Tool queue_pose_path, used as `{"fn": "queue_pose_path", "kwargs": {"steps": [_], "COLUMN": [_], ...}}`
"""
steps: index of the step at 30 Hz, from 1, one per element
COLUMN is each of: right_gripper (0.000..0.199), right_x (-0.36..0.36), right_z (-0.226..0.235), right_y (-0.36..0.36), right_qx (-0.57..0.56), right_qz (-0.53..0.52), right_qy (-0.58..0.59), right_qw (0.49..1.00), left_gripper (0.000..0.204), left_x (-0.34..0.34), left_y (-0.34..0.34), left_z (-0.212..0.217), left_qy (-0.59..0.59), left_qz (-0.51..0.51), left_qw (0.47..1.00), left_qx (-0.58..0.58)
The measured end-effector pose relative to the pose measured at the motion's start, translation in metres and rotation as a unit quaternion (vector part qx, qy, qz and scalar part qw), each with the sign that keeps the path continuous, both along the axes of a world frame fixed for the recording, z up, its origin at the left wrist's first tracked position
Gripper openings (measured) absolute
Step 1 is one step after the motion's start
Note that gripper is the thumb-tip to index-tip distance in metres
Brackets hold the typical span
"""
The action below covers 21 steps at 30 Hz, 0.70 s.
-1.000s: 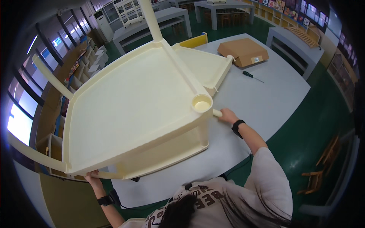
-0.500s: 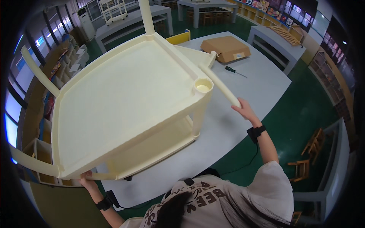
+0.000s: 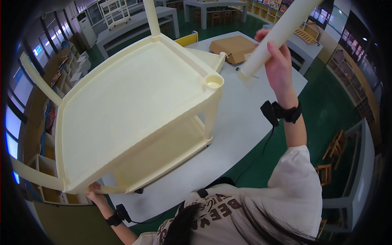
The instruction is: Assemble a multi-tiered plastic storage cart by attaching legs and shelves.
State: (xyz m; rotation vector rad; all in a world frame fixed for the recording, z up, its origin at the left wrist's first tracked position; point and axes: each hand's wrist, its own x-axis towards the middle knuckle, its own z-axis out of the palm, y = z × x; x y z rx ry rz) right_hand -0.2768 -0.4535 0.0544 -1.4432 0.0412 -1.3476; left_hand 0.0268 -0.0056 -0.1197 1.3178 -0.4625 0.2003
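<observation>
Fingers of right hand clasped around cream tube, left hand gripping shelf unit.

Right hand raised, left hand low.

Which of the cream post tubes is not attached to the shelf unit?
The tube in the right hand, lifted clear above the table; the other posts stand in the shelf unit's corners.

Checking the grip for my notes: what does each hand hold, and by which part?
The right hand grips a loose cream leg tube near its lower end. The left hand holds the cream shelf unit at its near bottom corner.
</observation>
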Motion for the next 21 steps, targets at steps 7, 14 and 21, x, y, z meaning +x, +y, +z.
{"fn": "queue_pose_path", "kwargs": {"steps": [7, 14, 21], "right_gripper": [0.031, 0.012, 0.014], "right_x": [0.016, 0.031, 0.040], "right_z": [0.030, 0.032, 0.042], "right_y": [0.009, 0.006, -0.004], "right_qx": [-0.142, -0.073, -0.066], "right_qz": [0.104, 0.172, 0.225], "right_qy": [-0.037, 0.046, 0.050], "right_qw": [0.984, 0.981, 0.971], "left_gripper": [0.010, 0.008, 0.008], "left_x": [0.000, 0.001, -0.001], "left_y": [-0.006, -0.004, -0.008], "left_z": [0.001, 0.000, 0.002], "left_qy": [0.000, -0.019, -0.007], "left_qz": [0.017, 0.023, 0.013], "left_qw": [1.000, 1.000, 1.000], "left_qx": [-0.009, 0.009, -0.010]}}
